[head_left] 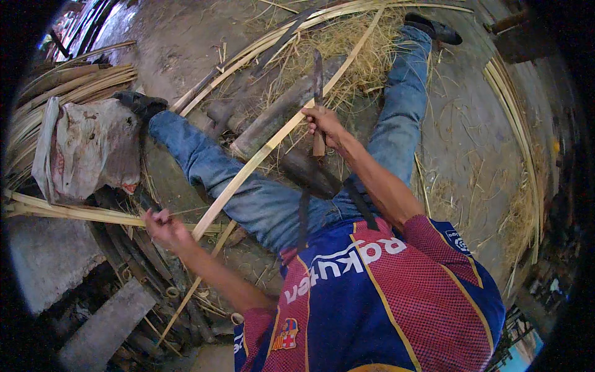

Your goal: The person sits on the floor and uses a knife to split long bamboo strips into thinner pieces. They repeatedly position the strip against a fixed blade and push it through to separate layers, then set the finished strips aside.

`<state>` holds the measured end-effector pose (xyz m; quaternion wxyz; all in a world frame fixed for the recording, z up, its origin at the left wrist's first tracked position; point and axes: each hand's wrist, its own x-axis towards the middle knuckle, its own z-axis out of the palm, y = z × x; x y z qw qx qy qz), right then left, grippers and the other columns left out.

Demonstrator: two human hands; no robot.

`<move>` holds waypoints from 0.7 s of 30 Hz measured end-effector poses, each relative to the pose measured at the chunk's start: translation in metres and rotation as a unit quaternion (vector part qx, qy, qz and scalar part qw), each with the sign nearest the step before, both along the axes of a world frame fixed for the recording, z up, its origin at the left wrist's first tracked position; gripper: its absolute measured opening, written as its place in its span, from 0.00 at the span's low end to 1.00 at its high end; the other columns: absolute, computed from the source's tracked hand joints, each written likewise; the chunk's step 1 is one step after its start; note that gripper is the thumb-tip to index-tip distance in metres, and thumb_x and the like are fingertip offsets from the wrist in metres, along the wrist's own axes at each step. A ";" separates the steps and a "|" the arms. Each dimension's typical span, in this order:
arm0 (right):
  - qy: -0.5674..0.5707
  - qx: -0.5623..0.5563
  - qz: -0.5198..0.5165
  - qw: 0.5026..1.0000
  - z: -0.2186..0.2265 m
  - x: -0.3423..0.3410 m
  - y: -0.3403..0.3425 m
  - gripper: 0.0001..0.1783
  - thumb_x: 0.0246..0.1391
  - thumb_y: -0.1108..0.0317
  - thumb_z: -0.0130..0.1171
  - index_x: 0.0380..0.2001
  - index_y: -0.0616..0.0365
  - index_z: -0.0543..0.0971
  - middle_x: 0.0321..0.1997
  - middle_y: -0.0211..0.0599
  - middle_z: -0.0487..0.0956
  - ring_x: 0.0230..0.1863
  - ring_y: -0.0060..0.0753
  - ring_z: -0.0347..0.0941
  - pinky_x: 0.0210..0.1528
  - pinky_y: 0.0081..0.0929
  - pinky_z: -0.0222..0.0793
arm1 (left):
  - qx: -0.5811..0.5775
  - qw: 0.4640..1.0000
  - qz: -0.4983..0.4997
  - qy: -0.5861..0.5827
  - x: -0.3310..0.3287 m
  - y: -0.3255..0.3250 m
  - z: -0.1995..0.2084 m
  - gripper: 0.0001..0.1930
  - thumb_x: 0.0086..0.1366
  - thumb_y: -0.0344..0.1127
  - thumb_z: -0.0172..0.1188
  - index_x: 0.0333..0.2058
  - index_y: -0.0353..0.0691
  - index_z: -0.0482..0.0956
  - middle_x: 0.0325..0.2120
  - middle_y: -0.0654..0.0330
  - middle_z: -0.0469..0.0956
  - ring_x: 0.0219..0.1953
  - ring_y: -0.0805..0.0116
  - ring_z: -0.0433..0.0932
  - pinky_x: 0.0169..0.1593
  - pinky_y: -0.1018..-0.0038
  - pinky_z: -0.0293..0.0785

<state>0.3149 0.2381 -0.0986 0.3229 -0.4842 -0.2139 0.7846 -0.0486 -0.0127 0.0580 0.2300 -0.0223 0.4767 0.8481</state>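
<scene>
My right hand is closed around a knife with a wooden handle and a dark blade. Its thumb and fingers also pinch a long pale bamboo strip, which slants across my lap from far right to near left. My left hand is blurred by motion, its fingers apart, beside the strip's near end and a bundle of pale strips. A thin strand lies close to its fingertips; whether they touch it I cannot tell. Under the strip, between my legs, lies a thick round log.
Fine shavings heap around my right foot. A worn whitish sack stands by my left foot, in front of stacked strips. Long strips curve along the right side. A grey slab lies at near left.
</scene>
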 end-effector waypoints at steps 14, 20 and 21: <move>-0.037 0.017 0.071 0.997 -0.022 -0.020 0.006 0.11 0.56 0.63 0.65 0.28 0.56 0.75 0.19 0.24 0.71 0.16 0.19 0.65 0.19 0.23 0.67 | -0.366 0.678 -0.248 0.588 0.118 0.063 0.004 0.26 0.66 0.48 0.57 0.58 0.39 0.71 0.46 0.51 0.77 0.46 0.57 0.78 0.49 0.63 0.73; -0.264 0.233 0.201 0.914 -0.032 0.010 0.017 0.28 0.58 0.42 0.60 0.26 0.61 0.79 0.16 0.25 0.71 0.17 0.20 0.67 0.20 0.24 0.63 | -0.484 0.545 -0.431 0.532 0.167 0.117 -0.078 0.18 0.62 0.45 0.63 0.50 0.48 0.81 0.41 0.49 0.80 0.37 0.50 0.80 0.40 0.63 0.74; -0.288 0.255 0.200 0.901 -0.034 0.015 0.014 0.29 0.59 0.42 0.59 0.26 0.62 0.79 0.16 0.26 0.71 0.17 0.22 0.67 0.21 0.26 0.64 | -0.475 0.554 -0.481 0.486 0.159 0.116 -0.091 0.17 0.63 0.44 0.62 0.49 0.47 0.82 0.37 0.50 0.80 0.34 0.52 0.80 0.38 0.63 0.74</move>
